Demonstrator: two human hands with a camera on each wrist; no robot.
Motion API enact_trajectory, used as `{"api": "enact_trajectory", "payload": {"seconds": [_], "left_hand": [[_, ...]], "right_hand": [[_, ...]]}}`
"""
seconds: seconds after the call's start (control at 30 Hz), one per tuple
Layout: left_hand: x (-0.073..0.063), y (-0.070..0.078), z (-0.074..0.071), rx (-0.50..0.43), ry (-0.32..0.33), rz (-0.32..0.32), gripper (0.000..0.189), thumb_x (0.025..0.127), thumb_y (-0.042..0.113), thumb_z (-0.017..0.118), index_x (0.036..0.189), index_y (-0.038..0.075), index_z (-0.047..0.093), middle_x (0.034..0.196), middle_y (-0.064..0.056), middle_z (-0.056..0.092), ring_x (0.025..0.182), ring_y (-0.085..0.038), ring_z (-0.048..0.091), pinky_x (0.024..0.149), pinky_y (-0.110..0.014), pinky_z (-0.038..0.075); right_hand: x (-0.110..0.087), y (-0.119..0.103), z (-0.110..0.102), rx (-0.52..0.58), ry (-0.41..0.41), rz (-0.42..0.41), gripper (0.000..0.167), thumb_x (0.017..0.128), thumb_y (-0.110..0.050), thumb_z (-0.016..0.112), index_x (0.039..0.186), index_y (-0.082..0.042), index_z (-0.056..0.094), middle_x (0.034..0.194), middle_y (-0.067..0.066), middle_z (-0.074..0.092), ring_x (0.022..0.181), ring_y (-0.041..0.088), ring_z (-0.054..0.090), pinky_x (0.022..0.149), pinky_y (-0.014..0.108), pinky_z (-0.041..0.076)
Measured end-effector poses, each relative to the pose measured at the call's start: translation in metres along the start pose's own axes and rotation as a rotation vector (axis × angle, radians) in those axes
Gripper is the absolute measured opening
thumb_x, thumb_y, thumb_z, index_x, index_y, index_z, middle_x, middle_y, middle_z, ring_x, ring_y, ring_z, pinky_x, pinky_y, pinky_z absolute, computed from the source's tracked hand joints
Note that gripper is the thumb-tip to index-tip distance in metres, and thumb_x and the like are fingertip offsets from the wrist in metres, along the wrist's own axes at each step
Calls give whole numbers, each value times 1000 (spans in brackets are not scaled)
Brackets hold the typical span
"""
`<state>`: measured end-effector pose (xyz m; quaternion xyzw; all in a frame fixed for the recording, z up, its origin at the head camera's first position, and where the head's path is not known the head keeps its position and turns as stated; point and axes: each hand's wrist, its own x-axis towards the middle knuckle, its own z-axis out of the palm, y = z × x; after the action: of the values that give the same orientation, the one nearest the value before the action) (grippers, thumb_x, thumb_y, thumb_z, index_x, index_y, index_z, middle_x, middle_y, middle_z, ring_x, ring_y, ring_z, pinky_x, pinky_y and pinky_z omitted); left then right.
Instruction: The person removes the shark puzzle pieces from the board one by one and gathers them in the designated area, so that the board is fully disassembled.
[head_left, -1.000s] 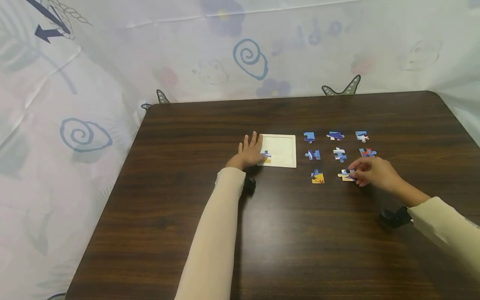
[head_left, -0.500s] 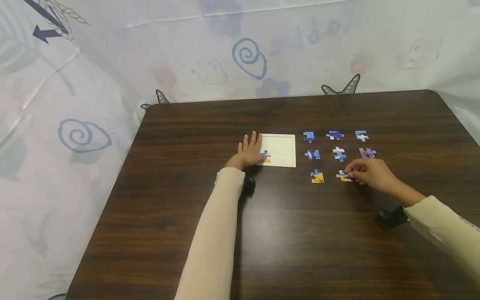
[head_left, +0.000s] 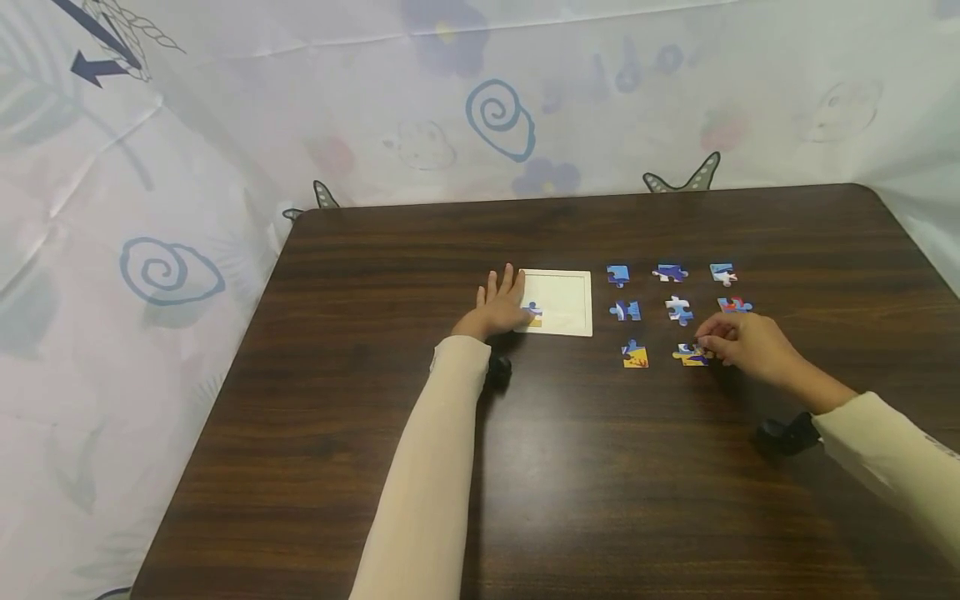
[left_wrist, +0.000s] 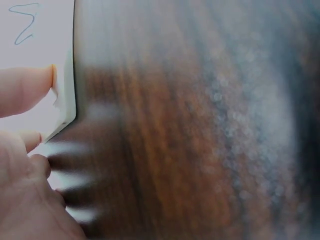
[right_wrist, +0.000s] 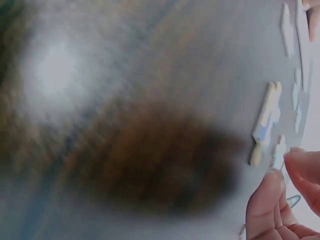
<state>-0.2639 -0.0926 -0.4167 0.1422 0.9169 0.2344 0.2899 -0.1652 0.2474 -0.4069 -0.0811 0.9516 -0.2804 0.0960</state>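
A cream puzzle tray (head_left: pixel 567 300) lies flat on the table. My left hand (head_left: pixel 497 313) rests at its left side with fingers spread and thumb over a puzzle piece (head_left: pixel 533 314) in its lower left corner. In the left wrist view, my thumb (left_wrist: pixel 27 90) lies over the tray's pale edge (left_wrist: pixel 69 105). My right hand (head_left: pixel 746 343) has bent fingers at the right end of a blue and yellow puzzle piece (head_left: pixel 688 356). In the right wrist view, the thumb and finger tips stand slightly apart, nothing visible between them, close to that piece (right_wrist: pixel 265 122).
Several loose puzzle pieces lie in rows right of the tray, among them a yellow corner piece (head_left: pixel 635 356), a blue one (head_left: pixel 618 275) and a white-blue one (head_left: pixel 679 310). The dark wooden table (head_left: pixel 600 467) meets a patterned curtain (head_left: pixel 420 108) at its far edge.
My right hand shifted slightly left over the blue and yellow puzzle piece, then slightly back right, so more of the piece shows. The left hand has stayed in place.
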Motion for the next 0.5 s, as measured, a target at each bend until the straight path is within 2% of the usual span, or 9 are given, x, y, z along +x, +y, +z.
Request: {"api": "enact_trajectory", "payload": {"seconds": [0.2, 0.33, 0.5], "left_hand": [[-2, 0, 0, -19, 12, 10, 83, 93, 26, 45, 152, 14, -13, 158, -4, -26, 145, -28, -29, 120, -48, -17], [-3, -1, 1, -63, 18, 20, 87, 90, 25, 46, 152, 14, -14, 158, -3, -26, 145, -27, -31, 119, -48, -19], [-3, -1, 1, -71, 19, 26, 88, 88, 25, 46, 152, 14, -13, 159, -4, -25, 145, -28, -30, 119, -48, -19]], "right_hand": [[4, -1, -9, -1, 67, 8, 23, 94, -14, 58, 105, 5, 62, 86, 20, 67, 59, 1, 54, 53, 15, 47], [10, -8, -15, 5, 95, -9, 24, 93, -13, 59, 107, 7, 60, 90, 23, 66, 61, 4, 56, 53, 16, 46], [22, -23, -18, 14, 120, -32, 22, 91, -10, 60, 106, 6, 61, 90, 24, 66, 61, 6, 57, 53, 17, 45]]}}
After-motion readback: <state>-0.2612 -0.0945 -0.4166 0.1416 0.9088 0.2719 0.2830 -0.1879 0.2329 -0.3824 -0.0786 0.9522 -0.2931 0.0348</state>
